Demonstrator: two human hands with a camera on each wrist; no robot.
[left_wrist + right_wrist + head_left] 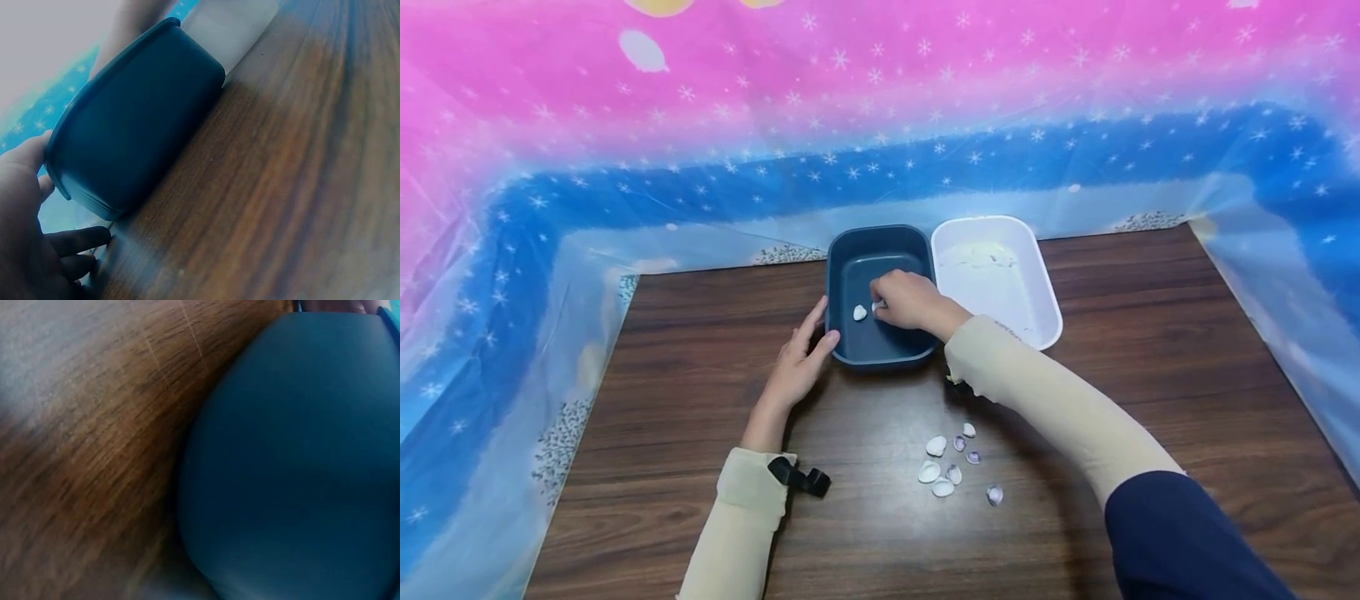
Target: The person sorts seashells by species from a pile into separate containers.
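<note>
My right hand (pixel 908 300) reaches down into a dark blue-grey tray (pixel 880 360), its fingers bent around a small white seashell (pixel 877 307) near the tray's floor. Just left of those fingertips, another white seashell (pixel 860 312) lies on the tray bottom. My left hand (pixel 796 362) rests at the tray's left side, fingers extended along the wall and thumb at the rim. In the left wrist view that left hand (pixel 25 212) touches the end of the tray (pixel 137 119). The right wrist view is mostly filled by the tray's outer wall (pixel 294 456).
A white tray (pixel 1047 325) stands against the dark tray's right side, with pale pieces (pixel 981 254) toward its far end. Several white and purple seashells (pixel 936 446) are scattered on the wooden table (pixel 865 533) in front. A snowflake-patterned cloth (pixel 880 179) hangs behind.
</note>
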